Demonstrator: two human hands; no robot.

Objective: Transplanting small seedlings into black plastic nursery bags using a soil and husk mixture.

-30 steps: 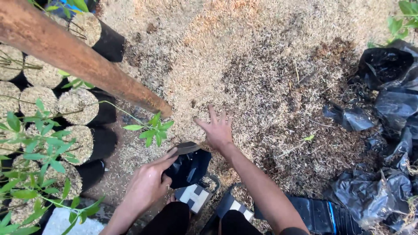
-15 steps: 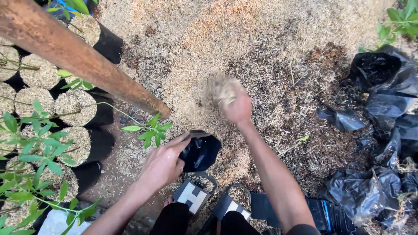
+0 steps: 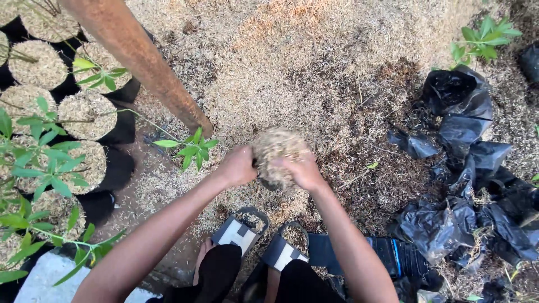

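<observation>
Both forearms reach forward and converge at the centre. The left hand [image 3: 238, 166] is curled closed, knuckles up; the right hand [image 3: 303, 171] is also closed, fingers bent inward, facing the left, wrists slightly bent.

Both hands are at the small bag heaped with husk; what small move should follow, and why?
Probably press the heap down and level it. The husk mound stands above the rim of the small black bag, which the left hand and right hand grip from both sides, while the filled bags at left show flat tops.
</observation>
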